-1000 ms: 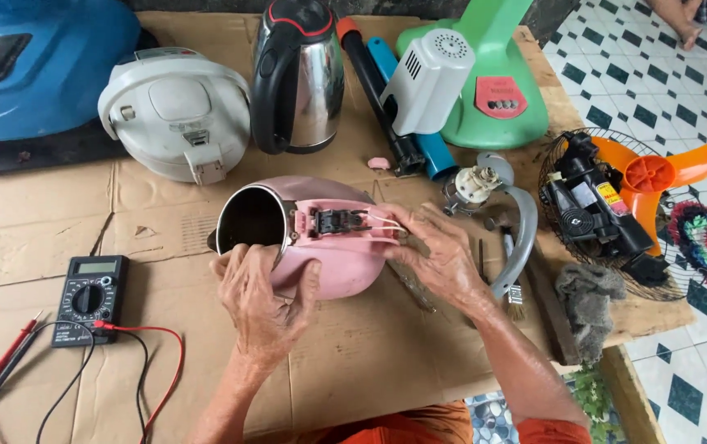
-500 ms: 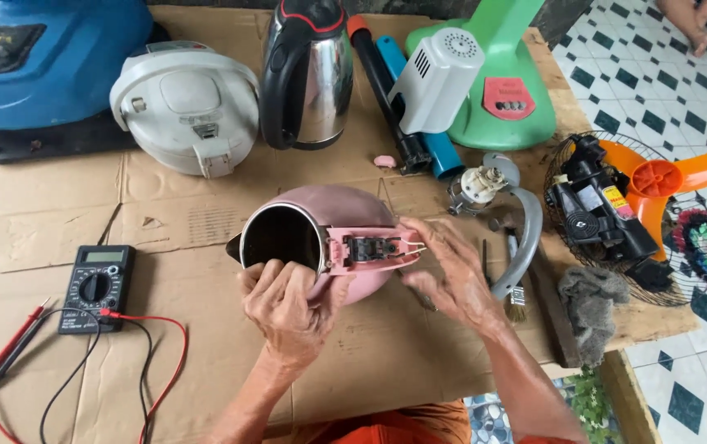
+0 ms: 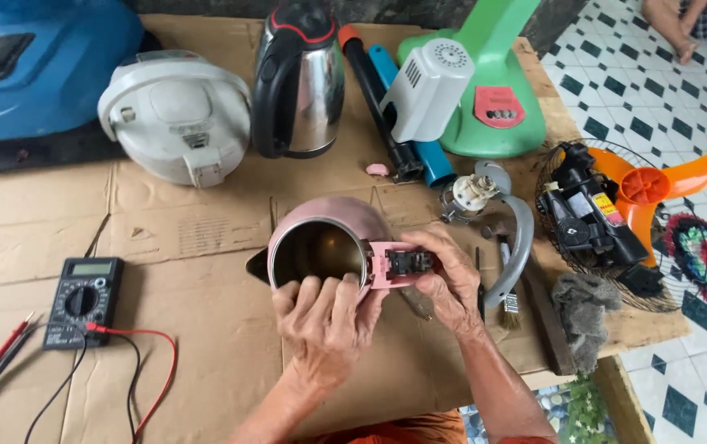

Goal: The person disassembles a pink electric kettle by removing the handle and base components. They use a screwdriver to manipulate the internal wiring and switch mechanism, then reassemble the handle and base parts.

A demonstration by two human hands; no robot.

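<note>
One pink round-bodied electric kettle (image 3: 329,238) lies on its side on the flattened brown cardboard sheet (image 3: 164,238), its open mouth facing the camera and showing a bare, shiny metal inside with nothing in it that I can make out. The left hand (image 3: 325,321) cups the kettle's near rim, fingers curled over the edge. The right hand (image 3: 448,284) pinches the pink handle bracket with its black switch block (image 3: 403,263) on the kettle's right side. Behind the kettle stand one steel kettle with a black handle (image 3: 296,82) and one white rice cooker (image 3: 177,119). Left of it lies one black multimeter (image 3: 82,289) with red and black leads. To its right sits one orange fan blade (image 3: 658,181) on a wire grille.
</note>
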